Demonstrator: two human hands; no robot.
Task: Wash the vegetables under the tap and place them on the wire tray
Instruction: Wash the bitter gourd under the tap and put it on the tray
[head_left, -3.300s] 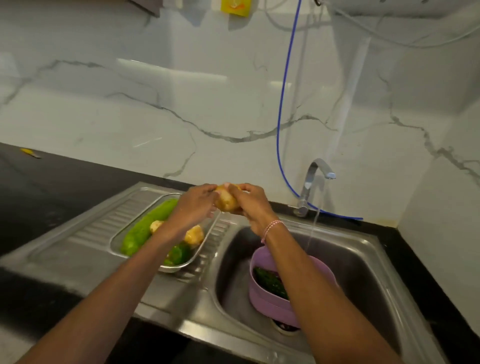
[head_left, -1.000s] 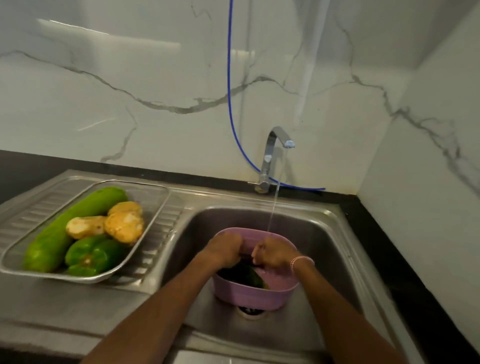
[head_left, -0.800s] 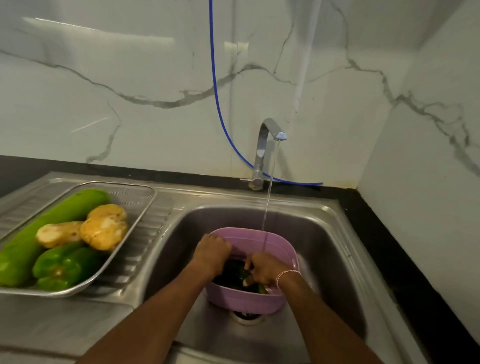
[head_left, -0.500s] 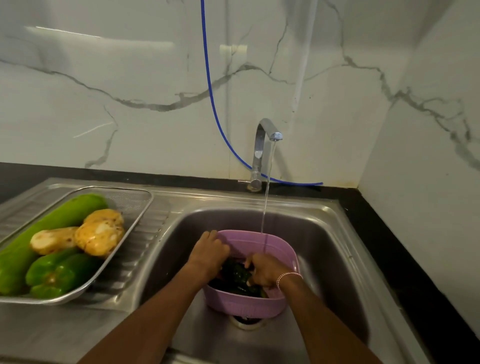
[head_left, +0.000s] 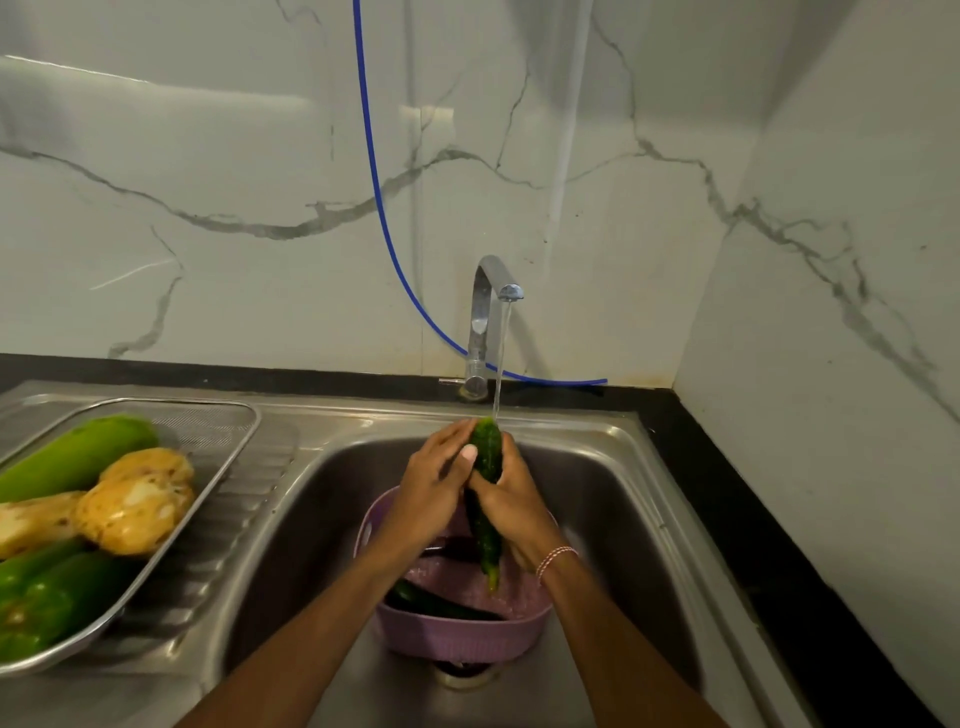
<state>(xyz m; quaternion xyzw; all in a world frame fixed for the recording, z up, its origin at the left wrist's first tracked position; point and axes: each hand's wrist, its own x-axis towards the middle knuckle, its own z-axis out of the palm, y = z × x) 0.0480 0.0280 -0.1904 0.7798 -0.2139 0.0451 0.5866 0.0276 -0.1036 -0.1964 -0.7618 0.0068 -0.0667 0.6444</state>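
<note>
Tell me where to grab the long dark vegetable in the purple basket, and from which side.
Grip the long dark vegetable at its middle, from straight above: it lies flat on the basket floor, and the walls block the sides. Left hand and right hand hold the cucumber.

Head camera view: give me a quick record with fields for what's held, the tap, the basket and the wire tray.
Held: cucumber, near upright, gripped by left hand and right hand, top end under the stream
Tap: tap running
Basket: purple basket in the sink, at least one dark green vegetable inside
Tray: wire tray on the drainboard, holding a long green gourd, potatoes and green capsicums
Stage: cucumber not yet on the tray
</note>
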